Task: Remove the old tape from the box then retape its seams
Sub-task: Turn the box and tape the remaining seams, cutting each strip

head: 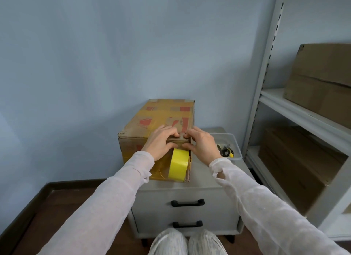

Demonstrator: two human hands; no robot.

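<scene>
Two hands work at the near edge of a cardboard box (157, 119) on a smooth grey cabinet (205, 173).
The worn, matte box lies lengthwise. The left hand (161, 140) and right hand (201, 142) both pinch its near top edge, fingers above and thumbs below, apparently pressing a strip down. A glossy yellow tape roll (178, 165) hangs just beneath them. Scissors (226, 151) lie in a clear tub (236, 140) to the right.

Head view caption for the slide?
Left hand and right hand pinch the cardboard box edge above a yellow tape roll.
</scene>
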